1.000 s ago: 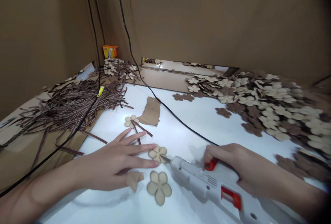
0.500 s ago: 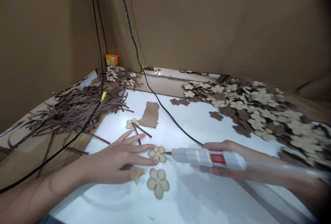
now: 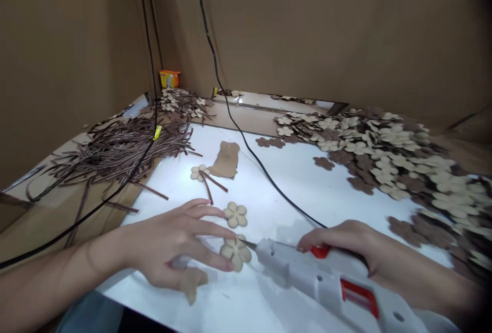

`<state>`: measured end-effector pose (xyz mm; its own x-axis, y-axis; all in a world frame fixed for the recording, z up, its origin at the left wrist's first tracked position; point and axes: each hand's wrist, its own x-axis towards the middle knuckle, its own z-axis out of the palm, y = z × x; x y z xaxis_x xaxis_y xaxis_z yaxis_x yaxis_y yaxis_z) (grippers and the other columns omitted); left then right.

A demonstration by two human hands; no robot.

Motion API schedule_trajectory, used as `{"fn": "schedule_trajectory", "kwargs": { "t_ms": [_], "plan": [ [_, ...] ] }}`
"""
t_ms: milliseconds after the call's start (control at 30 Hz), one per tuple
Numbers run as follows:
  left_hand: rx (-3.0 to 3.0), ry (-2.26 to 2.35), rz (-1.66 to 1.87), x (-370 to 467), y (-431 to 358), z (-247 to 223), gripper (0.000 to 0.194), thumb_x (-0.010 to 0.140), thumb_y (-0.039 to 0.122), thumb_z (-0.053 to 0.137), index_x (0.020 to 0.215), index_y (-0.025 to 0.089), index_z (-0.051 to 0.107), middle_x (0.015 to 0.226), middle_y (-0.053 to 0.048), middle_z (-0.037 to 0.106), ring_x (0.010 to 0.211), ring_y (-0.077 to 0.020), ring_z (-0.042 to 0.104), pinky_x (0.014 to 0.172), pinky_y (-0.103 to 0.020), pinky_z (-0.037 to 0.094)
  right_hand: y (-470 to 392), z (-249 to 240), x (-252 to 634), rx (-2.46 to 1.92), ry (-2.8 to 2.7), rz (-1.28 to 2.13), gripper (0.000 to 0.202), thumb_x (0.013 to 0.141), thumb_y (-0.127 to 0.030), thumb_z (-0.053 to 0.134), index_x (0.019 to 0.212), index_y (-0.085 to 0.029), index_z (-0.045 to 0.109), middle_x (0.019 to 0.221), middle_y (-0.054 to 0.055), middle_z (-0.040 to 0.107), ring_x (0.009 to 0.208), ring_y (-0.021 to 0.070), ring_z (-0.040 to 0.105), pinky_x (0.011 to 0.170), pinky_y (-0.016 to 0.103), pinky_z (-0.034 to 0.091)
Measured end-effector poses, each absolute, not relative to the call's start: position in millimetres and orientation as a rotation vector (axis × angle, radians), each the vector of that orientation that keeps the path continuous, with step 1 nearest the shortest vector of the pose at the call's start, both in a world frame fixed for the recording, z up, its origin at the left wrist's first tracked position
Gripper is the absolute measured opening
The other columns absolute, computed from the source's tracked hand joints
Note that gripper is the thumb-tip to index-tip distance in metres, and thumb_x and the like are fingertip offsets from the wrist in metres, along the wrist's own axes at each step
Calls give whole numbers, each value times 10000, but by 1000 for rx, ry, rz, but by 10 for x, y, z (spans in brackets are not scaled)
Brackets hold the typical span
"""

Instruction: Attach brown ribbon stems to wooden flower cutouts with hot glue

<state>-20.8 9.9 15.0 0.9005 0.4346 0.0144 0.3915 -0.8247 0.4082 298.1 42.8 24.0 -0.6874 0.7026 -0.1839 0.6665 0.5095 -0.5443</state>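
My right hand (image 3: 346, 246) is wrapped round a white glue gun (image 3: 315, 271) with red parts. Its metal nozzle points left and meets the upper right petals of a cream felt flower (image 3: 239, 255). Fingers spread, my left hand (image 3: 188, 241) lies over the white board, two fingertips on the left petals of that flower. A tan wrapping covers its thumb. Just above is a second cream flower (image 3: 235, 214), near my left index fingertip. Farther back, a smaller flower (image 3: 199, 172) has two brown strips attached or lying on it; I cannot tell which.
A heap of brown strips (image 3: 119, 148) lies at the left. Cream and brown flowers (image 3: 376, 159) are piled at the right. A torn brown cardboard piece (image 3: 226, 160) rests mid-board. A black cord (image 3: 246, 141) crosses to the glue gun; an orange box (image 3: 169, 79) stands behind.
The glue gun's nozzle has moved from the upper cream flower to the lower one, and the gun now tilts more. My left fingertips have shifted down to the lower flower too.
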Motion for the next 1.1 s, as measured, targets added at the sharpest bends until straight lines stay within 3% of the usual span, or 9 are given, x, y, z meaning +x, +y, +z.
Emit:
{"fn": "schedule_trajectory", "kwargs": {
  "t_ms": [100,400,1100],
  "plan": [
    [2676,594,63,-185,96,144,383,857,362,474,1225,286,548,1432,15,353,1316,-244,298,1118,-398,129,434,244,2956,-1123,-2807,1079,219,722,-211,559,907,-285,650,675,-6,652,538,159,587,493,218,438],
    [2695,578,81,-200,145,42,420,876,376,444,1286,294,488,1454,11,301,1331,-279,253,1096,-441,179,429,234,2927,-1256,-2909,1143,164,687,-153,512,813,-244,566,655,-25,606,555,148,548,469,214,341],
    [2637,621,104,-192,132,23,377,875,347,466,1245,308,526,1441,33,330,1312,-268,295,1101,-419,180,432,160,2947,-1265,-2822,1279,39,704,-178,495,708,-214,479,594,-34,523,512,118,452,456,223,289]
  ]
}}
